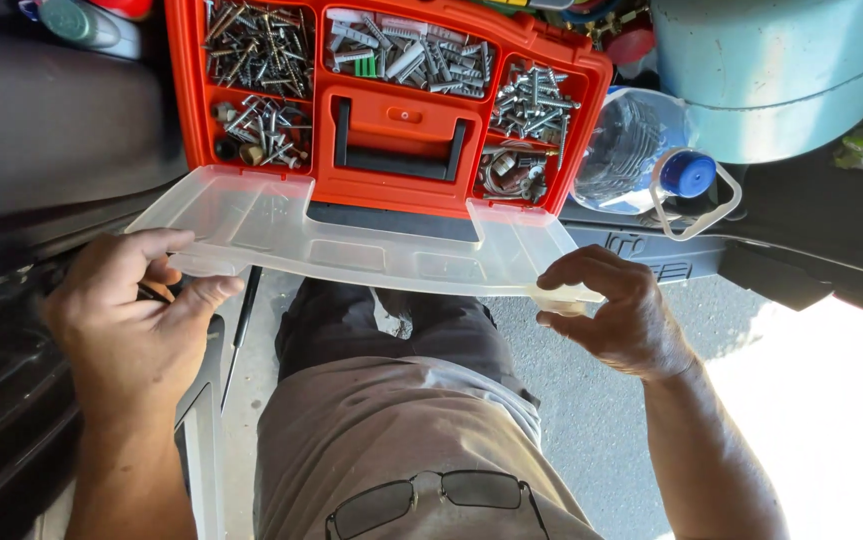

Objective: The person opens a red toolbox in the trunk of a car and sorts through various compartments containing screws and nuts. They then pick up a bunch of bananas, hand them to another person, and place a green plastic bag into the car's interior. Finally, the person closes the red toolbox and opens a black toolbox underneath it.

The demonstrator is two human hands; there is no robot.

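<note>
Gripping the clear lid (351,235) of the orange organiser case (391,110) at both lower corners. Lid hanging open toward the body, hinged along the case's near edge, long axis running left to right across the view.

Left hand (136,315): curled, thumb pressing against the lid's left corner from below, fingers wrapping over the edge; slim dark rod (241,325) lying just beside this hand, grip on it not determinable.

Right hand (611,310): partly closed, fingertips pinching the lid's right corner from underneath.

Both hands sitting level, one at each end of the long axis, neither nearer to the hinge. Case compartments lying beyond the lid, away from the hands, holding screws (256,45) and grey wall plugs (411,55). Clear bottle with blue cap (641,150) resting just right of the case.
</note>
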